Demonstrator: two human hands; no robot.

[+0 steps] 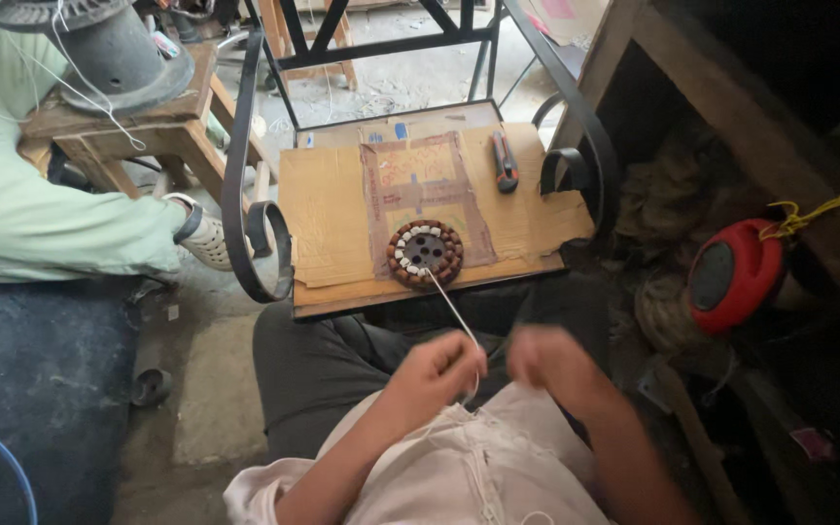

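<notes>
On the cardboard-covered chair seat [342, 209], round copper-wound stator [425, 253]; left hand [435, 374] pinches its white cord [449, 306], right hand [546, 358] apparently closed, blurred; hard tugging risks dragging the stator off

at centre frame you see a round stator [425, 253] ringed in reddish-brown coils with a run of white ones, its core dark grey. it lies on tan cardboard [332, 209] with a faded pink print. upper centre, a black-and-orange cutter [506, 161]. at right, a red case [736, 275] with yellow cord [814, 213]. at left, a pale green sleeve [41, 214].
</notes>
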